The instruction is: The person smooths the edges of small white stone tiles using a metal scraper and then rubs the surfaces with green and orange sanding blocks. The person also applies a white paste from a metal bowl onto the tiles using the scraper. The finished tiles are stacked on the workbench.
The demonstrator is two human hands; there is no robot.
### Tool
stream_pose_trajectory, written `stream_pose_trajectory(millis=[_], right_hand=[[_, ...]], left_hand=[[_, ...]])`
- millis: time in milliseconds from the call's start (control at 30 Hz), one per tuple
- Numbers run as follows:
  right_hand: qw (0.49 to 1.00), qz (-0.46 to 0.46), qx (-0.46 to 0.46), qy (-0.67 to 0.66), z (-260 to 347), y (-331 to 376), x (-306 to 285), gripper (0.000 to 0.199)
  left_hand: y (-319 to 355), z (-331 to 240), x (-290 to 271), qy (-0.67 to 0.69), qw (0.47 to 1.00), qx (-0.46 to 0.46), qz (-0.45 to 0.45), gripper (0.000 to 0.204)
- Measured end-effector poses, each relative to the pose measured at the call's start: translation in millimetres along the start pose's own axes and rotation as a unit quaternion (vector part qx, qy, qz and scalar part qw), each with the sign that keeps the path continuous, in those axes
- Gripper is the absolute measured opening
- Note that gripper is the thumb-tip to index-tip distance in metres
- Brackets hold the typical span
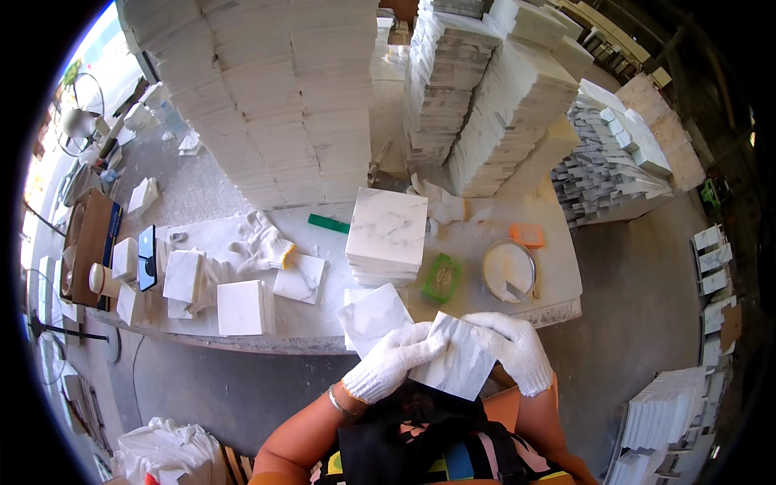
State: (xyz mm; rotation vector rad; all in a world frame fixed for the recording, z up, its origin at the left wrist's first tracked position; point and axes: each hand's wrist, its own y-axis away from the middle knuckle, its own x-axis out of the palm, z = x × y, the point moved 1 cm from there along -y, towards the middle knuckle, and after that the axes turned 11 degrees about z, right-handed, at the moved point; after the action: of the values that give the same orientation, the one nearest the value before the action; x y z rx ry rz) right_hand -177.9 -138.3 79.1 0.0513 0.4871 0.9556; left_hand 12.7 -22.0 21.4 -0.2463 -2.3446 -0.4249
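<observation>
In white knit gloves, both my hands grip one square marble tile (454, 356), white with grey veins, held tilted above my lap at the table's near edge. My left hand (396, 361) pinches its left edge, thumb on the face. Around its upper right side closes my right hand (515, 349); some fingers are hidden behind the tile. Just beyond my left hand lies another veined tile (374, 317), on top of at least one more. Behind that rises a neat stack of square tiles (387, 228). A green square object (441, 278) and a round metal dish (508, 271) with a flat piece inside sit nearby.
On the table (315, 330) are a loose glove (264, 244), a green bar (328, 223), an orange block (527, 235), a phone (146, 257) and small tile stacks (241, 308). Tall tile piles (267, 105) wall the far side. A white plastic bag (170, 453) stands lower left.
</observation>
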Motion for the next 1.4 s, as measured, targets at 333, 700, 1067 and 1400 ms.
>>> stream_pose_trajectory(millis=[333, 700, 1067, 1400], right_hand=[[0.97, -0.115, 0.034, -0.212, -6.7, 8.1, 1.0, 0.036], [0.925, -0.103, -0.006, -0.366, -34.2, 28.8, 8.7, 0.041], [0.947, -0.081, -0.002, -0.312, -55.4, 37.3, 4.9, 0.029], [0.935, -0.102, 0.017, -0.339, -39.4, 38.2, 10.4, 0.024]], left_hand=[[-10.2, 12.7, -5.0, 0.178, 0.981, 0.082, 0.018, 0.059], [0.9, 14.3, 9.5, -0.031, 0.998, 0.062, -0.002, 0.049], [1.4, 10.7, 6.6, 0.041, 0.997, 0.051, 0.028, 0.051], [-7.1, 24.9, -1.8, 0.158, 0.985, 0.065, 0.033, 0.05]])
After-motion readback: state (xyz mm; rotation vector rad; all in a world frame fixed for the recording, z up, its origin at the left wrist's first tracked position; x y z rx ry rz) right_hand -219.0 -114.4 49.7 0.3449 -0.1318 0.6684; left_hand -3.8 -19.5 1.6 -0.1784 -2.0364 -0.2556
